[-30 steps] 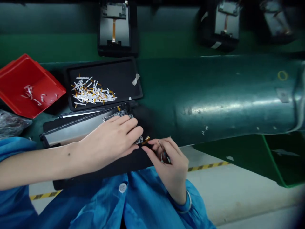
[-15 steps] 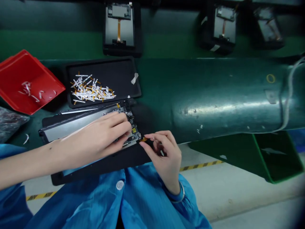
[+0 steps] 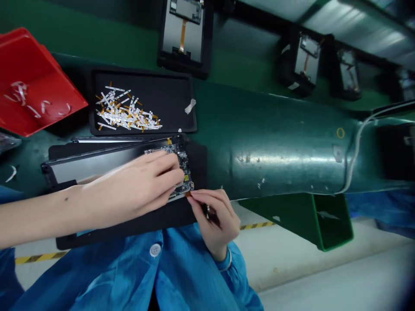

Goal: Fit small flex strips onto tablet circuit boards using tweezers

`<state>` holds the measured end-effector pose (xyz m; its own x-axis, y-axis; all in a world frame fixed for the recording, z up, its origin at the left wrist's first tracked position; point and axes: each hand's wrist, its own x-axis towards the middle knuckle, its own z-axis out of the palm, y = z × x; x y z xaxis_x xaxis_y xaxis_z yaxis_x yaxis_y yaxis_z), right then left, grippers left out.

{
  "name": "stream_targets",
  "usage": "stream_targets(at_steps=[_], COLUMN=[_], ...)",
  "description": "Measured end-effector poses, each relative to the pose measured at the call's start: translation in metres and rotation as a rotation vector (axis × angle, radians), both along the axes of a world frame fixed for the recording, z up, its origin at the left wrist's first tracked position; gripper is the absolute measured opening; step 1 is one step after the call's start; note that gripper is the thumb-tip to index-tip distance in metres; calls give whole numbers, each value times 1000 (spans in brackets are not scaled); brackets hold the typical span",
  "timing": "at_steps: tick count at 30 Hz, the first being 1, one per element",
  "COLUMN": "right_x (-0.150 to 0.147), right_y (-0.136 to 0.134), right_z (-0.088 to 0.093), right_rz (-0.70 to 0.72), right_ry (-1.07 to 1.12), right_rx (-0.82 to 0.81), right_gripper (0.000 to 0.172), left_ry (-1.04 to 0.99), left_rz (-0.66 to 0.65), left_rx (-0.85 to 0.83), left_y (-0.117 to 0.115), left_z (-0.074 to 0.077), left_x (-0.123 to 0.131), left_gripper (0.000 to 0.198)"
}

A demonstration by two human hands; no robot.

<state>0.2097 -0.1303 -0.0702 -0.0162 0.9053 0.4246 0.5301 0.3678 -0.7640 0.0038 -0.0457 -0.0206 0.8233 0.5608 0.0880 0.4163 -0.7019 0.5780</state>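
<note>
An opened flat device with a silver back plate lies on a black mat at the table's near edge. A small circuit board shows at its right end. My left hand lies over the device, fingers curled and pressing on the board. My right hand is closed, pinching a small orange flex strip at the board's lower right corner, with thin metal tweezers held in the palm.
A black tray behind the device holds a heap of white and orange strips. A red bin with a few white scraps stands at the left. Several more opened devices lie on the green belt further back. A green bracket hangs below the table edge.
My right hand has moved left and in, bringing the orange strip to the board's corner. My left hand has slid back slightly, uncovering the circuit board. The view has tilted.
</note>
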Motion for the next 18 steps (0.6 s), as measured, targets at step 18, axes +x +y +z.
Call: stream_targets(at_steps=[18], right_x=[97], right_y=[96], right_z=[13], right_rz=[-91], right_ry=[120], right_rx=[36], right_gripper=[29], left_ry=[1], left_rz=[-13], left_rx=[218], left_y=[-1], left_z=[-8], left_x=[-2], left_gripper=[26])
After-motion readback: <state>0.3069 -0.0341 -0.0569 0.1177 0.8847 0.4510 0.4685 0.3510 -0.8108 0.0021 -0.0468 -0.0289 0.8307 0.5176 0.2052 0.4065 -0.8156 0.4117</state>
